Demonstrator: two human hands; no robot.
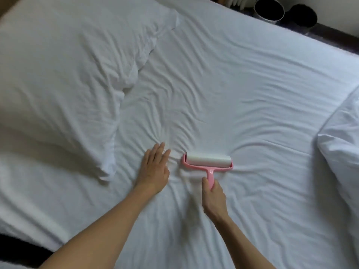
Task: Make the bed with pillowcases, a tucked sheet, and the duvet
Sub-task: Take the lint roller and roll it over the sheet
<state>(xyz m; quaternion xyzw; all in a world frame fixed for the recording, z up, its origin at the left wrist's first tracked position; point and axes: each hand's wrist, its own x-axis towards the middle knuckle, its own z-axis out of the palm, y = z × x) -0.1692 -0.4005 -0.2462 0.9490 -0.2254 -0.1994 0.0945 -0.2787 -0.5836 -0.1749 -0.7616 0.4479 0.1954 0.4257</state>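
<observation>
- In the head view, the left hand [155, 167] lay flat on the white sheet [252, 90] at lower centre of the frame, palm down, fingers straight and close together, holding nothing.
- Its fingertips pointed toward the top of the frame and pressed on the cloth, which creased around them.
- The right hand [213, 197], just right of the left, had its fingers curled round the pink handle of a lint roller [207, 162], the thumb lying along the handle's left side.
- The roller's white drum lay crosswise on the sheet, just right of the left hand's fingertips and apart from them.
- The sheet covered the bed across most of the frame and showed many wrinkles around both hands.
- A white pillow [64, 74] in its case lay in the upper left, its lower corner near the left hand.
- A white duvet [342, 144] showed at the right edge.
- Two dark round containers [270, 9] stood beyond the bed at the upper right.
</observation>
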